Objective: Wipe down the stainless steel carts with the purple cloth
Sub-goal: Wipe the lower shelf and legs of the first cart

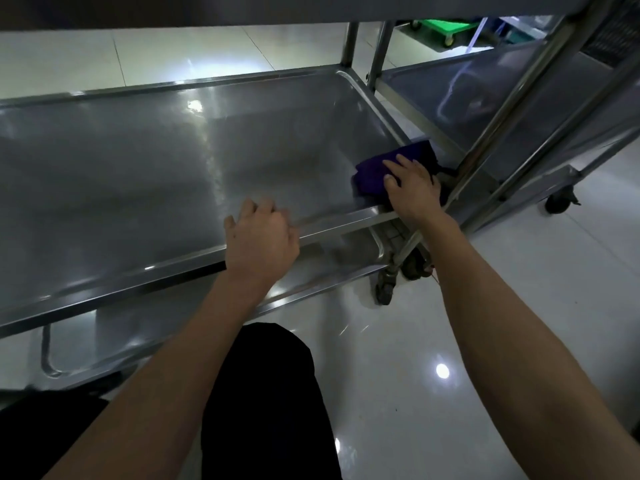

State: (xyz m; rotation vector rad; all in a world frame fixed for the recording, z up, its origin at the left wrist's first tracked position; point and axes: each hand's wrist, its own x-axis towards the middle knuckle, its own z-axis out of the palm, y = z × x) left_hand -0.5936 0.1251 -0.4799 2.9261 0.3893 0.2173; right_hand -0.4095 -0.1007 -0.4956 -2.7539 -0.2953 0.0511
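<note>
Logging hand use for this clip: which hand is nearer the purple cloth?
Right. The right hand presses on the purple cloth in the shelf's corner; the left hand grips the shelf's front rim, apart from the cloth.

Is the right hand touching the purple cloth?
Touching. The head view shows the right hand lying flat on the purple cloth, pressing it onto the cart shelf.

commercial kitchen: steel carts, tiled floor
</note>
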